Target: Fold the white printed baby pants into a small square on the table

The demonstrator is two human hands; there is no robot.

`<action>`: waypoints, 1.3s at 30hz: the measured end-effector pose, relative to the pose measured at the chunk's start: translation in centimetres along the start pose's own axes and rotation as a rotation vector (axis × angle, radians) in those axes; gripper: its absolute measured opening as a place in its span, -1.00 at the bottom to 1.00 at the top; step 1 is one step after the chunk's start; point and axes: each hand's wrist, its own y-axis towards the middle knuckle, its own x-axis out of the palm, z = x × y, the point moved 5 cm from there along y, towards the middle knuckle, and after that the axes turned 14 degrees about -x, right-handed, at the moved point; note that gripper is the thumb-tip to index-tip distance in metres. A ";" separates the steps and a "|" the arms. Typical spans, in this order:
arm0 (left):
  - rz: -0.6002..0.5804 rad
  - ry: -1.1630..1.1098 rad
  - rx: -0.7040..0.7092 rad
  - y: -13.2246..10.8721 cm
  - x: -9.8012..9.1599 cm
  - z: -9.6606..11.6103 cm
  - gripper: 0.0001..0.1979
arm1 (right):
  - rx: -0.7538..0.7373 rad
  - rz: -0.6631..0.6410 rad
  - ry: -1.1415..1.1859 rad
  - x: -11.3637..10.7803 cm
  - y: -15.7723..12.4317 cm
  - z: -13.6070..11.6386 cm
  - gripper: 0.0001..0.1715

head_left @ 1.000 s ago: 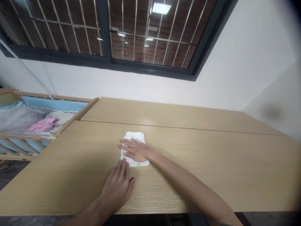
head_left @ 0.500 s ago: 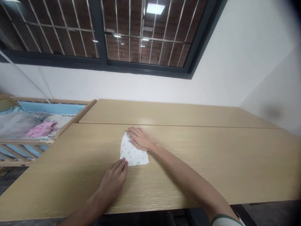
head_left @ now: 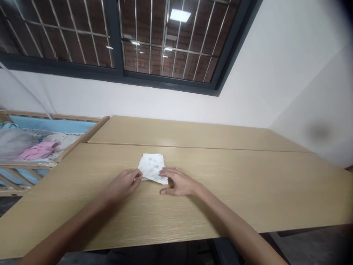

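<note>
On the table (head_left: pixel 237 184), cloth (head_left: pixel 151 165) seemingly in left hand (head_left: pixel 125 183)

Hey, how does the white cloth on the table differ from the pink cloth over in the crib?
The white cloth carries small printed figures; on the pink cloth no print can be made out. The white cloth lies fairly flat and four-sided, while the pink cloth is rumpled. The left hand pinches the white cloth's near left corner, but neither hand touches the pink cloth. Both look like soft fabric.
</note>
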 end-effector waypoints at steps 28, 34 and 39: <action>0.362 0.027 -0.083 8.7 2.4 -2.1 -0.43 | 0.331 0.687 -0.323 0.8 4.0 6.5 -0.33; 0.262 0.168 0.178 7.9 5.3 0.2 -0.37 | 0.107 0.205 -0.347 3.1 6.1 5.2 -0.33; 0.271 0.293 0.169 7.8 6.1 -0.9 -0.27 | 0.165 0.082 -0.307 3.7 5.4 6.5 -0.30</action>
